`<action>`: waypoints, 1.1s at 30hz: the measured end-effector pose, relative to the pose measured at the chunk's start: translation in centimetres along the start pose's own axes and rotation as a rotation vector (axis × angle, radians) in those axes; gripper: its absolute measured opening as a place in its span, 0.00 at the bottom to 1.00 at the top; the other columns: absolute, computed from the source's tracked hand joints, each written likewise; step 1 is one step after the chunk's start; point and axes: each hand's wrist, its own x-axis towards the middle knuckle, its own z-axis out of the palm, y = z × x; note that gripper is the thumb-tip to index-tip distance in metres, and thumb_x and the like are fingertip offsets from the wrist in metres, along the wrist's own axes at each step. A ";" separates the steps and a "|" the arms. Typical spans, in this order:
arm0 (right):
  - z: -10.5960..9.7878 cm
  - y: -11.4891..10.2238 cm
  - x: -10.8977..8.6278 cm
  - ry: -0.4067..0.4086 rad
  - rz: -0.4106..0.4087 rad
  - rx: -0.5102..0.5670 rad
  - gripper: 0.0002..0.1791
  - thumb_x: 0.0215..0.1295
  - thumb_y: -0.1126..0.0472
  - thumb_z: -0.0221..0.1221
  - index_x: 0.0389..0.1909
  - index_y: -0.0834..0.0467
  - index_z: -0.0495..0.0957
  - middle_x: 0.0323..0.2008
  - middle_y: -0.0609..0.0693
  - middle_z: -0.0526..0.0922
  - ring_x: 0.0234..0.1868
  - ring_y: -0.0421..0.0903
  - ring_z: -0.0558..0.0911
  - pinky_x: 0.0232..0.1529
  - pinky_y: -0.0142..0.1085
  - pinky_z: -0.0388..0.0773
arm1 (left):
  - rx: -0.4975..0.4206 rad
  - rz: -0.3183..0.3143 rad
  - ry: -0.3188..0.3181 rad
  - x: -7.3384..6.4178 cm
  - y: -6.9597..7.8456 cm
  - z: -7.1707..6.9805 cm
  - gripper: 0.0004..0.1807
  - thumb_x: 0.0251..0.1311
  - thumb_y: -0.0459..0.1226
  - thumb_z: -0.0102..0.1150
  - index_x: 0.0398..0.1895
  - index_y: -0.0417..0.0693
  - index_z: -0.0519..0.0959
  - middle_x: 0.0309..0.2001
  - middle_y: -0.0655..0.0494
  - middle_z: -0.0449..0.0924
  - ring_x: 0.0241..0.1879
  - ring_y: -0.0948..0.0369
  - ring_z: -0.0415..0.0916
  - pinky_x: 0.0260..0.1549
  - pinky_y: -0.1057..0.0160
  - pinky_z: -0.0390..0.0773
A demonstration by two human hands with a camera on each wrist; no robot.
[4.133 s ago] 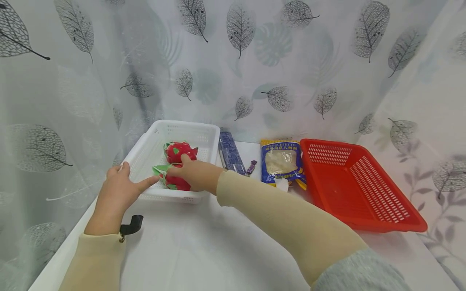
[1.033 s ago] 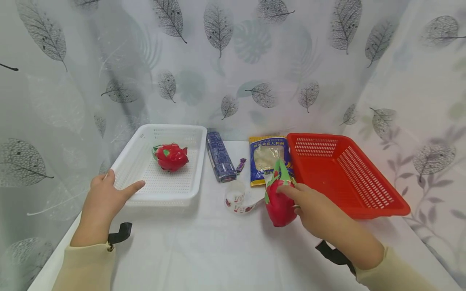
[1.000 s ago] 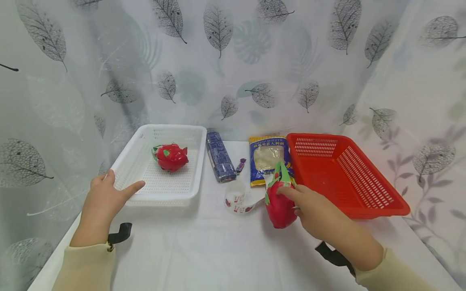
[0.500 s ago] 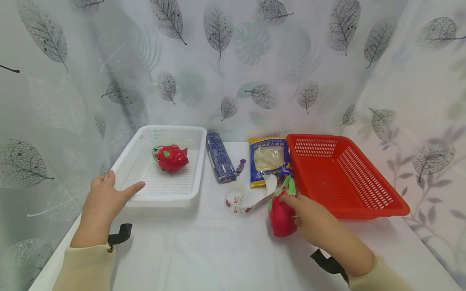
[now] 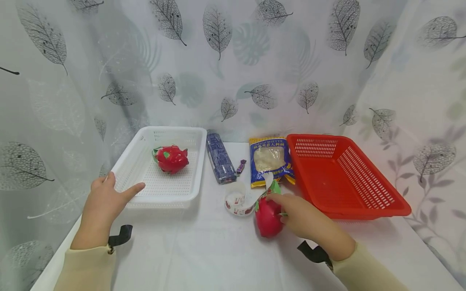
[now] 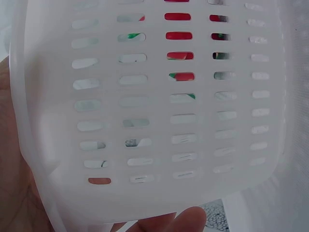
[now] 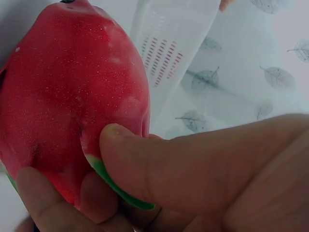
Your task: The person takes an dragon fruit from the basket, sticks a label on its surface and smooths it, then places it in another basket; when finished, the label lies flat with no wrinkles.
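Note:
My right hand (image 5: pixel 302 216) grips a red dragon fruit (image 5: pixel 268 218) with green leaf tips, low over the front middle of the table. In the right wrist view the thumb (image 7: pixel 140 164) presses on its side beside a green leaf, with the other fingers curled beneath. At the left, my left hand (image 5: pixel 109 202) holds the near left corner of the white basket (image 5: pixel 160 198), thumb along the front and fingers at the side. Fingertips (image 6: pixel 190 220) show at the rim in the left wrist view. A second dragon fruit (image 5: pixel 172 159) lies inside that basket.
A curled strip of printed tape (image 5: pixel 238 210) lies just left of the held fruit. Behind it are a dark blue packet (image 5: pixel 221 159), a small purple candy (image 5: pixel 241 166) and a blue-yellow pasta bag (image 5: pixel 269 157). A red basket (image 5: pixel 349 190) stands at the right.
My right hand has lifted one of the two dragon fruits from the white basket and carried it right over the table. Lately it has moved slightly back left. The left hand stays at the basket.

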 end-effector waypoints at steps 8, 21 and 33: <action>0.2 -0.6 1.4 -0.007 -0.028 0.031 0.37 0.60 0.67 0.75 0.70 0.45 0.77 0.57 0.51 0.85 0.58 0.53 0.83 0.46 0.50 0.91 | -0.003 -0.012 -0.002 -0.1 0.1 -0.1 0.73 0.61 0.78 0.52 0.84 0.29 0.37 0.78 0.15 0.41 0.69 0.21 0.57 0.64 0.21 0.67; 1.0 -0.1 2.3 0.035 0.059 0.064 0.46 0.46 0.49 0.85 0.69 0.43 0.75 0.66 0.58 0.71 0.68 0.60 0.74 0.43 0.54 0.91 | 0.005 -0.022 0.000 0.0 0.2 0.0 0.73 0.61 0.78 0.51 0.84 0.30 0.36 0.78 0.15 0.41 0.68 0.21 0.58 0.64 0.21 0.68; 2.0 -1.0 3.8 -0.001 0.029 0.025 0.44 0.50 0.46 0.82 0.68 0.41 0.74 0.64 0.56 0.73 0.65 0.57 0.76 0.44 0.53 0.91 | -0.012 -0.035 0.003 -0.2 0.4 0.0 0.72 0.61 0.78 0.52 0.84 0.31 0.37 0.79 0.16 0.40 0.71 0.21 0.55 0.67 0.21 0.64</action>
